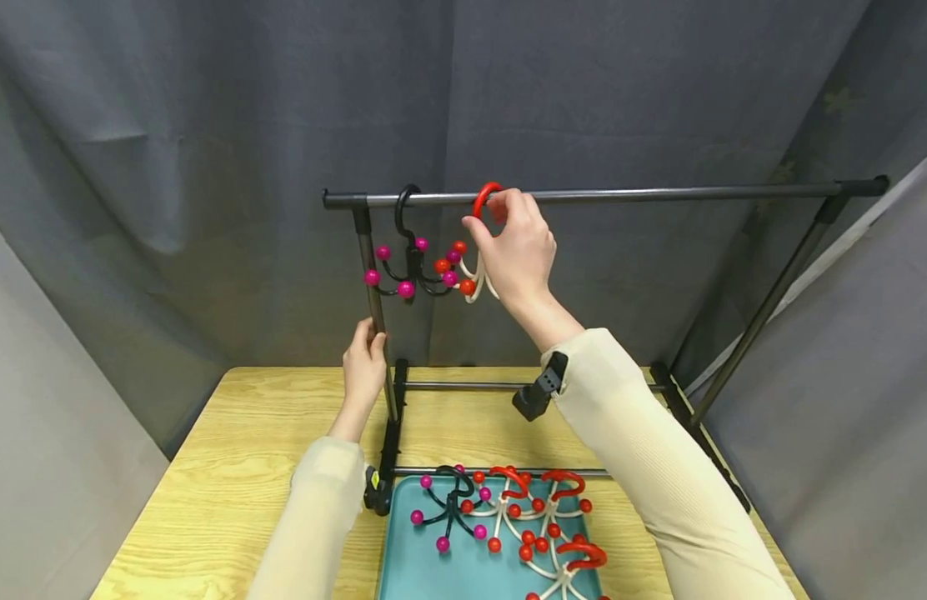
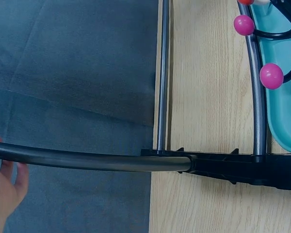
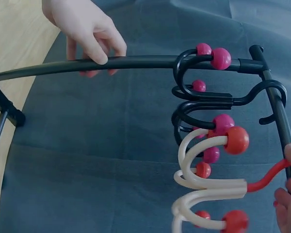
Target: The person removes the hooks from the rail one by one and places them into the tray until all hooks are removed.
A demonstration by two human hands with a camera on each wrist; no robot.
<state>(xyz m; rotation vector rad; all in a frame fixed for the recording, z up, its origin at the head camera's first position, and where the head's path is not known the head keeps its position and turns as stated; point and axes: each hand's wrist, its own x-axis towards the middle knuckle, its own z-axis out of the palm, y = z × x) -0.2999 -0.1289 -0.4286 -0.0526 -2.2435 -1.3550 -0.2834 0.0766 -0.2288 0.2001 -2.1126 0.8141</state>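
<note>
My right hand (image 1: 519, 250) pinches the red hook of a white rotating hanger (image 1: 485, 197) with red ball tips, up at the rack's top rail (image 1: 658, 194). In the right wrist view the red hook meets the rail beside my fingers. Just left of it, a black hanger (image 1: 414, 262) with pink ball tips hangs on the rail; their arms overlap in the head view. Lower down, my left hand (image 1: 363, 367) grips the rack's left upright post (image 2: 102, 161), thumb on one side and fingers on the other.
On the wooden table (image 1: 208, 483) a teal tray (image 1: 407, 575) lies in front of the rack. It holds another black hanger (image 1: 452, 504) and several white hangers (image 1: 564, 571) with red hooks. Grey curtains (image 1: 208, 125) close off the back and sides.
</note>
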